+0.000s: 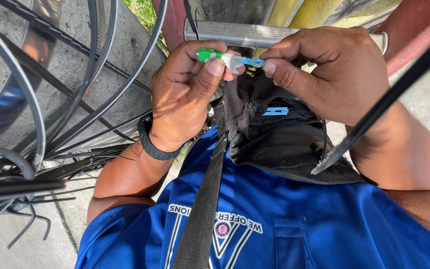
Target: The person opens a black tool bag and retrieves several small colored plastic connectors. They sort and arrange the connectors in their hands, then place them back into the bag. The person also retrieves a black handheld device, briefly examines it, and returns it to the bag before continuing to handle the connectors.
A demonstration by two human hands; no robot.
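My left hand [185, 94] pinches a small connector [227, 59] with a green end, a white body and a blue tail, thumb on the white part. My right hand [329, 69] grips the blue tail of the same connector between thumb and forefinger. Both hands are raised above an open black shoulder pouch [284, 139] that hangs on a black strap [202, 209] across my blue shirt. A second blue piece [276, 111] lies inside the pouch. A black band [150, 144] circles my left wrist.
Coils of black cable [51, 99] hang at the left against a grey concrete pole [70, 65]. A metal ladder rung [240, 32] runs across just behind my hands. A black cable [389, 99] slants down at the right. Grey pavement lies below.
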